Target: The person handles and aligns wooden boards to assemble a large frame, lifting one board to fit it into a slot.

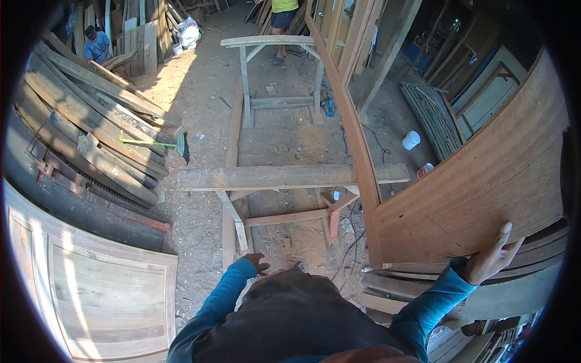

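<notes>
A tall brown wooden door with glazed openings and a solid lower panel [466,199] stands on edge at my right. My right hand [493,257] is at the panel's lower edge, thumb and fingers stretched out; it appears to rest against the wood. My left hand [256,262] hangs low in front of me, holding nothing I can see, its fingers loosely bent and apart. Ahead of it is a wooden trestle [272,178] with a dusty plank top. A second trestle [269,41] stands farther off. The door's long side rail [357,139] runs beside both trestles.
Boards are heaped at the left [97,115], with a panelled door [109,290] below them. A green-handled tool [180,144], a cable [353,248], a blue power tool [328,103] and a white bucket [411,140] lie around. Two people [282,18] [97,45] are far off.
</notes>
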A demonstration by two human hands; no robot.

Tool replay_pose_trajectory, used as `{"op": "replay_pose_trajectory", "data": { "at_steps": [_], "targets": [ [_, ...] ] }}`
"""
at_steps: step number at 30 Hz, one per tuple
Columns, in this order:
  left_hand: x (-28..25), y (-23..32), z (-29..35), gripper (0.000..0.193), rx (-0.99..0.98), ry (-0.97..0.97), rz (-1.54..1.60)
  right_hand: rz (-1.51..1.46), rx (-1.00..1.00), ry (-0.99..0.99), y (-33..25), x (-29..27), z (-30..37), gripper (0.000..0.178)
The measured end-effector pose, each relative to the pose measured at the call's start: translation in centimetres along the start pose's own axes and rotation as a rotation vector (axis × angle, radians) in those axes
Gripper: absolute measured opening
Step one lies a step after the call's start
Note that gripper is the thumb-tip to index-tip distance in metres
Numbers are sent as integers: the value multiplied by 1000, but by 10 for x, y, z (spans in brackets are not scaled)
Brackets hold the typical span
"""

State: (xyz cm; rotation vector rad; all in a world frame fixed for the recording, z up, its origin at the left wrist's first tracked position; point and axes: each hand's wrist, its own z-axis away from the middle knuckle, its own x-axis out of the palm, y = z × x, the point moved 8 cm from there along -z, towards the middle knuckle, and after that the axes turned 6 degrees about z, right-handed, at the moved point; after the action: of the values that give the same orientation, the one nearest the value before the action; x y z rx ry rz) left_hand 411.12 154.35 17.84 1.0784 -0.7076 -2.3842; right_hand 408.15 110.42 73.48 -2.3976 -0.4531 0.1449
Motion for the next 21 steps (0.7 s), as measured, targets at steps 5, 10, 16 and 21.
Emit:
{"op": "replay_pose_trajectory", "data": {
  "at_steps": [5,10,16,21],
  "targets": [
    [-1,2,-6,69,22,-1,15,-49,49,53,-3,6,3,76],
    [0,3,-5,65,-15,-26,-11,5,37,29,1,6,1,73],
    [-10,-2,1,66,-34,1,21,23,77,13,5,6,15,79],
    [-43,-6,0,66,-56,115,36,11,153,59,27,3,33,73]
  ]
}}
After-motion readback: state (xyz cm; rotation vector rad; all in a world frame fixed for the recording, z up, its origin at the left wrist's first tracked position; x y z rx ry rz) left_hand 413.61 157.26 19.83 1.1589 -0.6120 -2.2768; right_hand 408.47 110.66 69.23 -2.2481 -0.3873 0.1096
